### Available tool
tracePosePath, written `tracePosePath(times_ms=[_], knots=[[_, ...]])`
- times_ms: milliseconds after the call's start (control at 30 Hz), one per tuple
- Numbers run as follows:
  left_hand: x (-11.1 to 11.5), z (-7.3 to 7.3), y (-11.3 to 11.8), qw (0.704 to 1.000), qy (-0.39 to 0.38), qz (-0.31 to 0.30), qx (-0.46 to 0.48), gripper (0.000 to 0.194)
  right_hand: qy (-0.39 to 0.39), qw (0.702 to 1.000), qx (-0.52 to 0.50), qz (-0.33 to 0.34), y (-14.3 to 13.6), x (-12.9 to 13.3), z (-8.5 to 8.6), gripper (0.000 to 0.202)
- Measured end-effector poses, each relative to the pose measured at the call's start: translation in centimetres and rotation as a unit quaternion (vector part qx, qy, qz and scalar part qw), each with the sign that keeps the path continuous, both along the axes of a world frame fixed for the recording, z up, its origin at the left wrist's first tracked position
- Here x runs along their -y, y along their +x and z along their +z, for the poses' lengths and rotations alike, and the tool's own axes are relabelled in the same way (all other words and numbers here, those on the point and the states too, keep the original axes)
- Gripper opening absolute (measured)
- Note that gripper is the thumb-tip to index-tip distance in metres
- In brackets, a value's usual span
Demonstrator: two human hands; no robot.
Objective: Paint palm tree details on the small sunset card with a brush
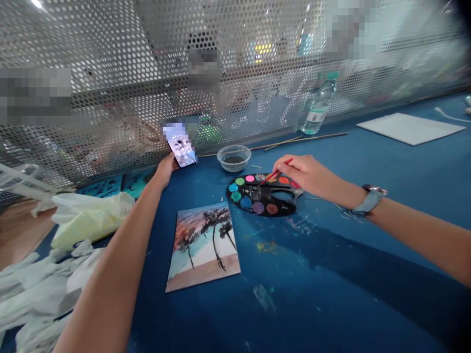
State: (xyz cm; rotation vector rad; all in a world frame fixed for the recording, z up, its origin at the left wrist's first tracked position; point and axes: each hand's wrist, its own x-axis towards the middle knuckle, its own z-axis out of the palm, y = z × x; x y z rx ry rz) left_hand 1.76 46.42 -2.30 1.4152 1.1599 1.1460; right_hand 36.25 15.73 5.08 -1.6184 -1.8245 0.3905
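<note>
My left hand (166, 169) is closed on the lower left edge of a lit phone (181, 147), which leans upright near the perforated metal screen. A thin red paintbrush (283, 167) is pinched in my right hand (300, 171), its tip down at the black palette (281, 212). Round wells of many paint colours ring the palette. A small painting (206, 247) of dark palm trees against a pink, blue and white sky lies flat on the table, between my forearms. Behind the palette stands a clear plastic bowl (234, 158) with dark liquid in it.
A water bottle (318, 110) with a green cap stands by the perforated screen (110, 88). Thin sticks (294, 143) lie in front of it. At the right rests a white board (410, 128). Crumpled tissues (40, 289) and a plastic bag (90, 218) fill the left side of the blue table (294, 304).
</note>
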Motion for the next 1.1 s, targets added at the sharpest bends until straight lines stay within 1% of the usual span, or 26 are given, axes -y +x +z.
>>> tracePosePath(times_ms=[100,167,267,400,567,667,767,867,967,1100], knots=[[0.0,0.0,0.1,1.000,-0.004,0.006,-0.002,0.041,0.038,0.997,-0.019,-0.069,3.2,1.0,-0.2,0.037],[0.0,0.1,0.1,1.000,-0.007,0.013,-0.004,0.042,0.044,0.993,-0.016,-0.105,5.4,1.9,-0.7,0.039],[0.1,0.2,0.2,1.000,-0.010,0.020,-0.006,0.042,0.021,0.993,0.002,-0.117,7.3,3.0,-1.6,0.042],[0.4,0.6,0.3,1.000,-0.012,0.021,-0.006,0.041,0.015,0.993,0.022,-0.119,7.3,3.8,-2.0,0.043],[0.6,0.8,0.6,1.000,-0.015,0.021,-0.009,0.040,0.010,0.991,0.061,-0.122,6.6,3.9,-1.4,0.037],[0.8,0.8,0.6,0.999,-0.015,0.024,-0.018,0.041,0.019,0.989,0.077,-0.123,6.6,3.7,-1.3,0.039],[0.9,1.1,0.5,0.999,-0.006,0.029,-0.029,0.043,0.030,0.988,0.089,-0.122,6.7,3.5,-1.7,0.044],[1.0,1.8,0.6,0.999,0.018,0.036,-0.034,0.044,0.057,0.986,0.089,-0.128,7.0,3.3,-2.4,0.051],[1.0,2.6,1.3,0.998,0.036,0.046,-0.031,0.046,0.069,0.985,0.095,-0.127,7.3,3.2,-3.1,0.053],[1.0,3.0,2.3,0.997,0.044,0.064,-0.024,0.047,0.078,0.984,0.100,-0.125,7.6,3.3,-3.6,0.054]])
